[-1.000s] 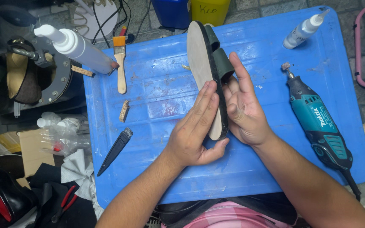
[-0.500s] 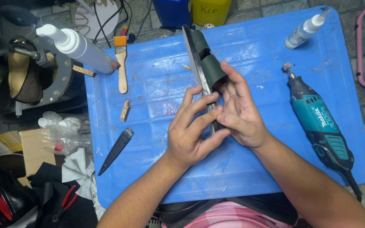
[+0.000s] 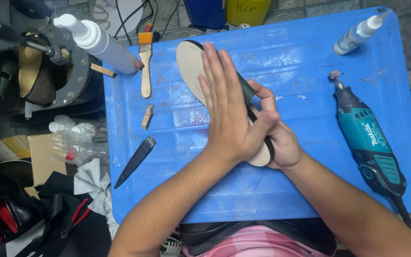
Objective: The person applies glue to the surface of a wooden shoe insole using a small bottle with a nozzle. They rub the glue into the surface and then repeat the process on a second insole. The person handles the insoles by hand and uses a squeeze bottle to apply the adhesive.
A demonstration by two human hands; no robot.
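- On the blue desk (image 3: 310, 57), from its left edge: a white squeeze bottle (image 3: 98, 42), a small brush (image 3: 145, 62) with a wooden handle, a bit of cork (image 3: 147, 117) and a dark pointed tool (image 3: 135, 161).
- At centre, the left hand (image 3: 229, 119) lies flat, fingers straight, pressing on the pale sole (image 3: 189, 64); its grip is released, not clenched.
- Under it, the right hand (image 3: 281, 143) grasps the sole's near end, thumb curled over.
- Long axis of the sole runs from near right to far left, toe pointing away; both hands sit toward the near end.
- At right, a teal rotary tool (image 3: 369, 138) and a second bottle (image 3: 357, 33) lie apart, untouched.
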